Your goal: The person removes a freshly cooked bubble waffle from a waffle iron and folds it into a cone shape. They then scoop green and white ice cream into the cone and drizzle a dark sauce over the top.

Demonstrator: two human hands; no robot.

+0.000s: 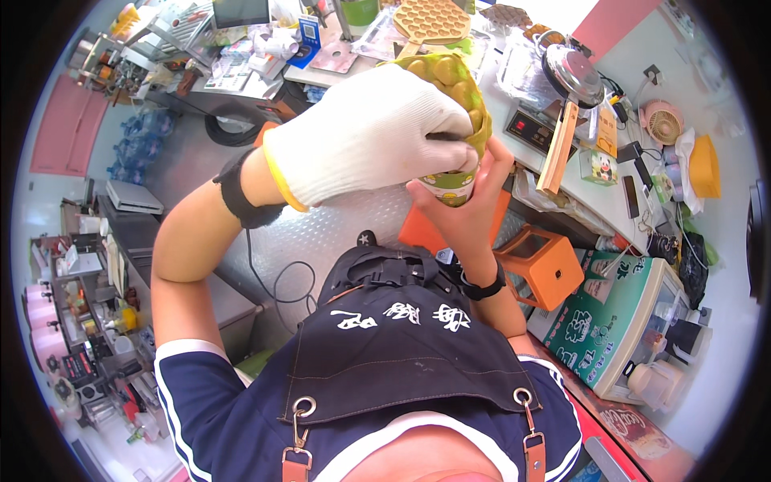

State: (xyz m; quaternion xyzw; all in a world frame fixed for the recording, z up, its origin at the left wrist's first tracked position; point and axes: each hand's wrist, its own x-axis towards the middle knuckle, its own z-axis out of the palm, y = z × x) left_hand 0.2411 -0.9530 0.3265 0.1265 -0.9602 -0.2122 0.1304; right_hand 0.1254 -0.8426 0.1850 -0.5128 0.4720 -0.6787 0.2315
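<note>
The white bench (596,196) bears a wooden-handled round metal pan (573,74); your white-knit-gloved left fingers (451,157) grip, and partly hide, the bumpy yellow-green waffle (474,95) in a printed green-and-white cup (451,189), which your bare right fingers (499,154) clasp.

A wooden handle (556,151) obstructs rightward passage for the right hand (466,215).

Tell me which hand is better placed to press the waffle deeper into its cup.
Left, probably: the gloved left hand seems to grip the bubble waffle from above, while the bare right hand holds the paper cup.
</note>
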